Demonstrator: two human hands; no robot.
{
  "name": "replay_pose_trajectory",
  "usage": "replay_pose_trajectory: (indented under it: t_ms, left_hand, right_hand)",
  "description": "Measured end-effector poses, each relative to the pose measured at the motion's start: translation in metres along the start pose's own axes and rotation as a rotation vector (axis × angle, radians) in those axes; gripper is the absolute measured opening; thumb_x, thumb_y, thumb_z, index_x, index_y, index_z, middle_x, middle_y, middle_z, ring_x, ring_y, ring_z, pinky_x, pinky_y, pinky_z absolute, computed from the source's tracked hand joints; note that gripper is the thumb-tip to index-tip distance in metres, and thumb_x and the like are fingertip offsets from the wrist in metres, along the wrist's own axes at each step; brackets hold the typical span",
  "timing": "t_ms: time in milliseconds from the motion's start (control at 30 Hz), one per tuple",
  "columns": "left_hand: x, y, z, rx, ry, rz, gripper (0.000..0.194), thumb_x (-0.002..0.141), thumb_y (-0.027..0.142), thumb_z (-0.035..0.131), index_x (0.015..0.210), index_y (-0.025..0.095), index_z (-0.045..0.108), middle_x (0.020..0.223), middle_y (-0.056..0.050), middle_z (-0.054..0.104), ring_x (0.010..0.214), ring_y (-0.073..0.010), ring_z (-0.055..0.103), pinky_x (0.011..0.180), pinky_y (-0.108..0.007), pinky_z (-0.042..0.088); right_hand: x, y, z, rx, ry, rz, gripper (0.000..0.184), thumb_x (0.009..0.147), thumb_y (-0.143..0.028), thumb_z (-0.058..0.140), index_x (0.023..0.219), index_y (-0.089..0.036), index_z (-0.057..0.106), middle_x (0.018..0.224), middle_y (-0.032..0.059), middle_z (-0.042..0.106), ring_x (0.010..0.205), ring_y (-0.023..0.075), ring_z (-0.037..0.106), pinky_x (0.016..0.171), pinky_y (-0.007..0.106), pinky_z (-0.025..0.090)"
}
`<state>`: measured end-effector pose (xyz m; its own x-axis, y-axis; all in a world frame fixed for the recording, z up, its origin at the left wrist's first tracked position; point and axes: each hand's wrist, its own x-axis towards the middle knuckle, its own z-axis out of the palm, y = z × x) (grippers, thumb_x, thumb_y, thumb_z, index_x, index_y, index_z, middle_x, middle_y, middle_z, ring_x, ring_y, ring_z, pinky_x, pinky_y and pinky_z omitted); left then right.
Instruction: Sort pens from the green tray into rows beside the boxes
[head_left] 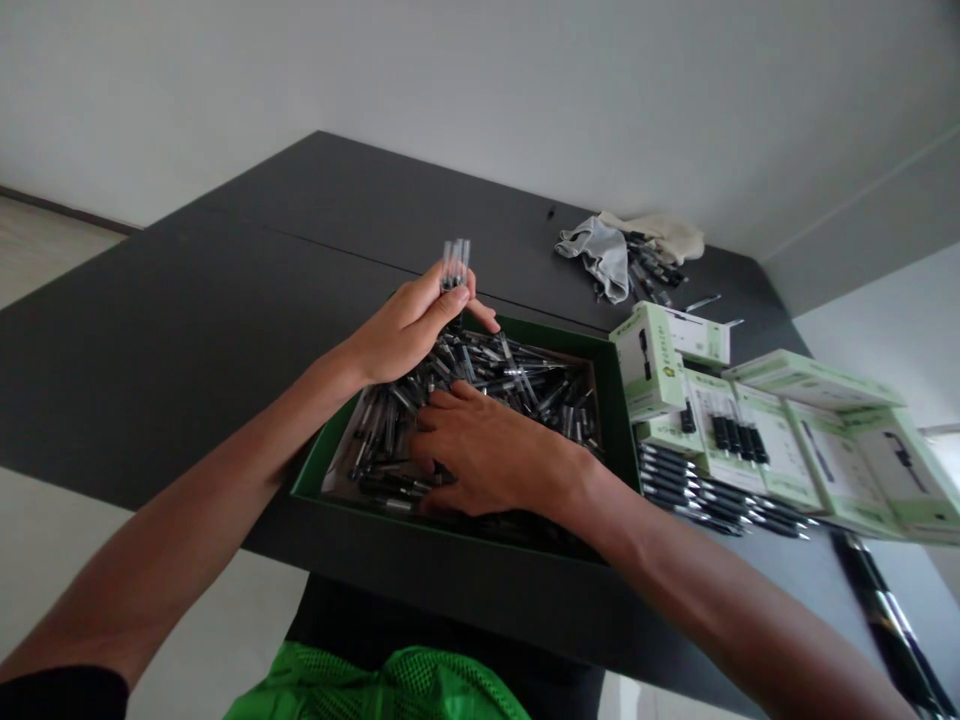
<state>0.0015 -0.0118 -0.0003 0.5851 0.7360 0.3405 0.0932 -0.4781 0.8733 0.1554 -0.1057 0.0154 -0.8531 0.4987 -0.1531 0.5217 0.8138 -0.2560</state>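
My left hand (409, 325) is raised above the back edge of the box and pinches a small bunch of dark pens with clear tips (455, 265), held upright. My right hand (487, 450) lies spread over a heaped pile of loose black-and-silver pens (510, 375), with its fingers touching them. The pile fills a dark box with a green lining (619, 420). My right palm hides the front part of the pile.
On the dark table (300, 270), white-and-green product boxes (645, 360) stand right of the box, with rows of pens (697, 490) lined up below them. A grey cloth (600, 250) and more loose pens (652, 270) lie at the back. A green mesh garment (375, 685) shows at the bottom.
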Motion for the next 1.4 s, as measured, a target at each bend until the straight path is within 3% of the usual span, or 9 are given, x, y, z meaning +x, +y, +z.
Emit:
replay_pose_trajectory:
  t_ms: [133, 267, 367, 633, 933, 1033, 1167, 1233, 1400]
  left_hand:
    - [0.0, 0.0, 0.0, -0.016, -0.006, -0.003, 0.032, 0.111, 0.053, 0.044, 0.114, 0.023, 0.055, 0.109, -0.006, 0.082, 0.122, -0.0273, 0.074, 0.12, -0.048, 0.045]
    - [0.0, -0.001, 0.0, -0.026, 0.001, -0.013, 0.037, 0.11, 0.057, 0.046, 0.115, 0.022, 0.056, 0.109, -0.006, 0.082, 0.125, -0.0276, 0.073, 0.12, -0.047, 0.046]
    - [0.0, -0.001, 0.0, -0.035, 0.0, -0.002, 0.038, 0.11, 0.058, 0.046, 0.116, 0.022, 0.056, 0.109, -0.006, 0.082, 0.126, -0.0281, 0.073, 0.121, -0.047, 0.046]
    - [0.001, -0.003, 0.0, -0.023, 0.015, 0.02, 0.035, 0.11, 0.054, 0.044, 0.117, 0.023, 0.057, 0.107, -0.007, 0.083, 0.125, -0.0298, 0.073, 0.122, -0.05, 0.044]
    - [0.003, -0.004, -0.002, -0.067, 0.003, 0.058, 0.027, 0.11, 0.05, 0.044, 0.109, 0.024, 0.052, 0.107, -0.007, 0.083, 0.125, -0.0274, 0.073, 0.123, -0.048, 0.04]
    - [0.004, -0.007, -0.002, -0.136, 0.035, 0.053, 0.027, 0.109, 0.05, 0.047, 0.106, 0.024, 0.051, 0.108, -0.008, 0.083, 0.125, -0.0278, 0.072, 0.122, -0.048, 0.04]
    - [0.006, -0.011, -0.001, -0.215, 0.095, 0.026, 0.03, 0.107, 0.053, 0.049, 0.105, 0.023, 0.051, 0.109, -0.01, 0.082, 0.119, -0.0274, 0.072, 0.115, -0.047, 0.043]
    - [0.007, -0.013, -0.001, -0.21, 0.104, 0.021, 0.031, 0.107, 0.054, 0.049, 0.107, 0.023, 0.051, 0.108, -0.009, 0.082, 0.114, -0.0261, 0.072, 0.111, -0.045, 0.045]
    - [0.007, -0.011, -0.001, -0.11, 0.025, 0.053, 0.039, 0.105, 0.059, 0.051, 0.112, 0.02, 0.055, 0.112, -0.009, 0.078, 0.107, -0.0228, 0.071, 0.103, -0.036, 0.05]
  right_hand:
    - [0.0, -0.005, 0.006, -0.099, 0.009, -0.002, 0.034, 0.094, -0.046, 0.077, 0.103, -0.014, 0.078, 0.111, 0.0141, 0.075, 0.112, 0.0313, 0.063, 0.103, 0.045, 0.043]
    - [0.009, -0.007, 0.01, -0.093, 0.131, -0.093, 0.02, 0.105, -0.03, 0.062, 0.115, -0.017, 0.073, 0.118, 0.0108, 0.074, 0.113, 0.0267, 0.063, 0.101, 0.041, 0.043]
    - [0.022, -0.013, 0.012, -0.081, 0.183, -0.173, 0.024, 0.111, -0.022, 0.049, 0.118, -0.021, 0.073, 0.121, 0.0072, 0.073, 0.115, 0.0236, 0.062, 0.1, 0.038, 0.042]
    - [0.058, -0.025, 0.024, -0.277, 0.159, -0.299, 0.033, 0.11, -0.018, 0.048, 0.095, -0.025, 0.076, 0.108, 0.0026, 0.08, 0.117, 0.0259, 0.063, 0.101, 0.041, 0.043]
    - [0.056, -0.02, 0.022, -0.345, 0.101, -0.375, 0.029, 0.109, -0.016, 0.048, 0.101, -0.022, 0.075, 0.115, 0.0038, 0.079, 0.122, 0.0237, 0.061, 0.106, 0.038, 0.043]
    - [0.048, -0.012, 0.011, -0.217, 0.091, -0.299, 0.02, 0.108, -0.019, 0.052, 0.116, -0.016, 0.07, 0.122, 0.01, 0.075, 0.123, 0.0235, 0.061, 0.102, 0.036, 0.046]
    - [0.02, 0.002, -0.013, 0.058, 0.085, -0.051, 0.019, 0.106, -0.025, 0.058, 0.119, -0.015, 0.068, 0.098, 0.0081, 0.077, 0.086, 0.0207, 0.068, 0.076, 0.033, 0.047]
    - [0.001, 0.009, -0.025, 0.193, 0.176, -0.008, 0.013, 0.103, -0.021, 0.062, 0.112, -0.016, 0.071, 0.093, 0.0061, 0.077, 0.079, 0.0174, 0.067, 0.073, 0.03, 0.046]
    - [-0.041, 0.027, -0.047, 0.42, 0.617, 0.049, 0.012, 0.1, -0.022, 0.069, 0.103, -0.016, 0.078, 0.095, 0.0032, 0.08, 0.076, 0.0118, 0.068, 0.072, 0.026, 0.05]
